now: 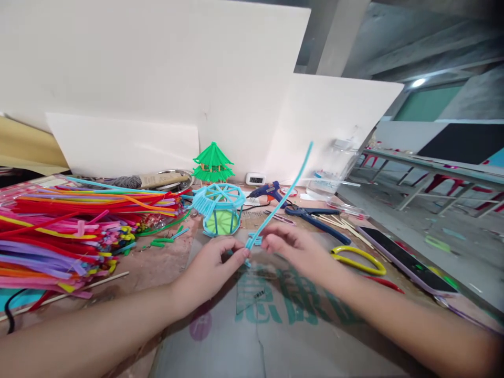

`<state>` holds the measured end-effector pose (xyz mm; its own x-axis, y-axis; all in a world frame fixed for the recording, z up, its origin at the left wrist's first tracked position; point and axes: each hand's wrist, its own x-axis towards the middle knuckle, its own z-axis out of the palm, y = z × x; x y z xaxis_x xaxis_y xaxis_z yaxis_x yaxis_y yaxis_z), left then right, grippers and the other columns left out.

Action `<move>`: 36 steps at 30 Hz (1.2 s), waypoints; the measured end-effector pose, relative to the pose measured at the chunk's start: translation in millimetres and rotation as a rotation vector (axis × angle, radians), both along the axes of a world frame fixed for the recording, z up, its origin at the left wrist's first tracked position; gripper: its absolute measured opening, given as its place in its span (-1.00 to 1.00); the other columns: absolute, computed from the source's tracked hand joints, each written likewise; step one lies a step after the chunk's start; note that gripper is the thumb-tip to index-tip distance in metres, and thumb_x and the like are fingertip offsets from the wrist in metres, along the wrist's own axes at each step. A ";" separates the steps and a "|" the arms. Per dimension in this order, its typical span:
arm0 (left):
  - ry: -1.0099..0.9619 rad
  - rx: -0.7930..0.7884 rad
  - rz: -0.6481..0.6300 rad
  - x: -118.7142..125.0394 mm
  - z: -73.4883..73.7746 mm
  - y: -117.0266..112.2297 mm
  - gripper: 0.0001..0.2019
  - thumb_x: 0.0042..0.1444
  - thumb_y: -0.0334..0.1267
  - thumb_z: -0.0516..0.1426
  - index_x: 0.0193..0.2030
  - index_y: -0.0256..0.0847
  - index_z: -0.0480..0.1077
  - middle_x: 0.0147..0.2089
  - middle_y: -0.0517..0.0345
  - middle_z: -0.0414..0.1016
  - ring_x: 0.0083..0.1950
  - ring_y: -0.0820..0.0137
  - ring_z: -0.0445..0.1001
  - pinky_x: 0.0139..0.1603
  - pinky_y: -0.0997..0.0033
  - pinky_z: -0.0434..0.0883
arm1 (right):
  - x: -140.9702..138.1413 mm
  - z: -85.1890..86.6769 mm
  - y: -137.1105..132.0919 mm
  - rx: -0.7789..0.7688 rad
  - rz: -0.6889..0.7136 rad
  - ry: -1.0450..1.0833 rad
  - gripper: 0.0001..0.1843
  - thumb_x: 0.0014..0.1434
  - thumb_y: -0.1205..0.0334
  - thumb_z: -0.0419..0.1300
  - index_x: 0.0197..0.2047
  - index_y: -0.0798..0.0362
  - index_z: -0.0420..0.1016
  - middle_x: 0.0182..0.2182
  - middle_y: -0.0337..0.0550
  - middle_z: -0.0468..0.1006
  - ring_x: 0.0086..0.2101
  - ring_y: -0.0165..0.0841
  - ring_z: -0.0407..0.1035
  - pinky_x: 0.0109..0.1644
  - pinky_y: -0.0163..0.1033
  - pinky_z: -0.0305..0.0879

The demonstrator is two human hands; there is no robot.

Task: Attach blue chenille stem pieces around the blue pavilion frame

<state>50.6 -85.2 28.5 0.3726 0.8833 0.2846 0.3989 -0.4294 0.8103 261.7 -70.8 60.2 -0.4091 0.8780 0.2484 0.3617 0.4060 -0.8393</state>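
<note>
My left hand [219, 262] pinches a light blue pipe cleaner [284, 200] near its lower end, where short blue pieces gather at the fingertips. The long free end slants up to the right. My right hand [293, 245] is just right of the stem, its fingers bent and loosely apart; no grip on the pipe cleaner shows. Behind the hands stands a light blue wheel-like frame [222, 194] with a round green base [220, 222]. A green tiered tree-shaped roof [213, 163] rises behind it.
Bundles of coloured pipe cleaners [47, 236] cover the left side. A blue glue gun [271, 191], dark blue pliers [315, 216], yellow-handled scissors [360, 260] and a phone [405, 260] lie to the right. Printed cardboard [220, 349] is under the hands. White boards [236, 79] stand behind.
</note>
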 end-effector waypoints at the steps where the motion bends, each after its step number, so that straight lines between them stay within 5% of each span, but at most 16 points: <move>1: 0.010 0.004 -0.008 -0.2 0.2 -0.2 -0.71 0.25 -0.11 0.03 -0.36 -0.23 0.43 -0.32 0.19 0.48 -0.26 0.39 0.39 -0.18 0.46 0.29 | -6.8 -5.8 -4.9 -0.025 0.034 0.009 -0.72 0.24 -0.01 0.14 -0.22 0.04 0.49 -0.35 -0.18 0.54 -0.32 -0.33 0.40 -0.24 -0.25 0.33; 5: 0.033 0.019 -0.043 -0.9 1.0 -1.9 -0.71 0.25 -0.11 0.04 -0.33 -0.22 0.47 -0.32 0.19 0.49 -0.27 0.40 0.39 -0.20 0.47 0.30 | -20.3 -20.5 -9.8 -0.106 0.022 0.065 -0.78 0.16 0.07 0.23 -0.36 0.07 0.46 -0.45 -0.24 0.47 -0.41 -0.41 0.34 -0.30 -0.29 0.29; 14: 0.034 -0.017 -0.122 -0.4 0.8 -1.0 -0.65 0.26 -0.08 0.01 -0.39 -0.25 0.47 -0.42 0.22 0.44 -0.36 0.44 0.35 -0.29 0.50 0.30 | -19.3 -30.6 -5.0 -0.241 0.019 0.228 -0.60 0.05 -0.11 0.31 -0.37 0.08 0.43 -0.48 -0.26 0.49 -0.44 -0.42 0.37 -0.27 -0.26 0.34; 36: 0.041 -0.102 -0.144 -0.7 -0.9 2.6 -0.62 0.23 -0.03 0.01 -0.39 -0.25 0.48 -0.41 0.19 0.46 -0.35 0.42 0.38 -0.31 0.49 0.30 | -18.9 -29.3 -5.4 -0.208 0.043 0.214 -0.72 0.15 0.02 0.24 -0.37 0.06 0.38 -0.48 -0.26 0.51 -0.45 -0.46 0.39 -0.30 -0.31 0.34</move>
